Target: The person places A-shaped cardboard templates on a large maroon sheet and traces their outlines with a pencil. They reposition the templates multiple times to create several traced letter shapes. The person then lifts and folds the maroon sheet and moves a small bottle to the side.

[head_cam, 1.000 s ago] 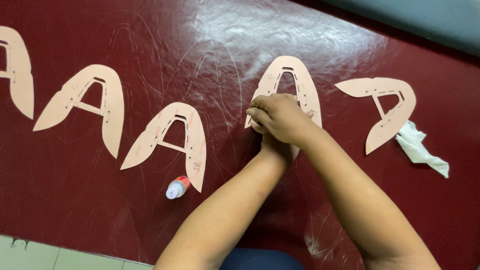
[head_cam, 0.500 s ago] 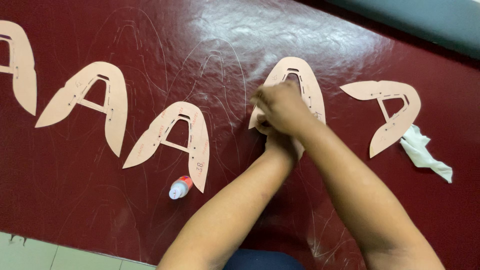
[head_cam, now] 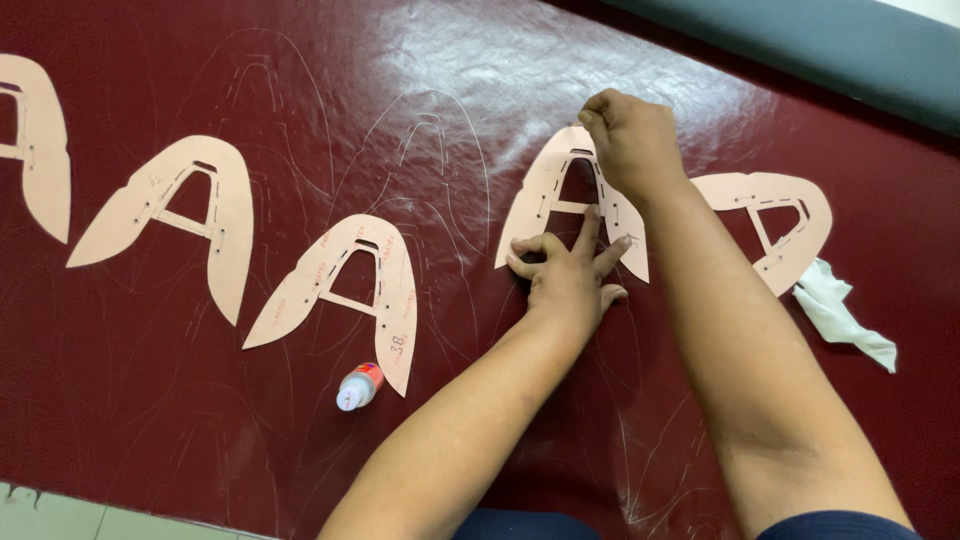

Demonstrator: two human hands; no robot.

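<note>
**Hands part over the template**

The left hand (head_cam: 568, 275) lay flat with fingers spread wide, pressing the lower edge of the middle template (head_cam: 556, 195) onto the dark red sheet (head_cam: 150, 400) that covered the surface. The right hand (head_cam: 630, 135) sat at the template's top, fingers curled narrow as if pinching a small marker; whether anything was in them could not be told.

Half a second earlier both hands had been bunched together on the template's middle. Now the right hand had travelled up to the top curve while the left had dropped back to the bottom and splayed. That looked like tracing under way around the outline, with the left holding the template from slipping.

The template itself seemed not to have shifted. Other templates (head_cam: 350, 285) lay apart to either side, a small glue bottle (head_cam: 358, 387) near the left forearm, and a white rag (head_cam: 840, 315) beside the rightmost one, all where they had been.
</note>
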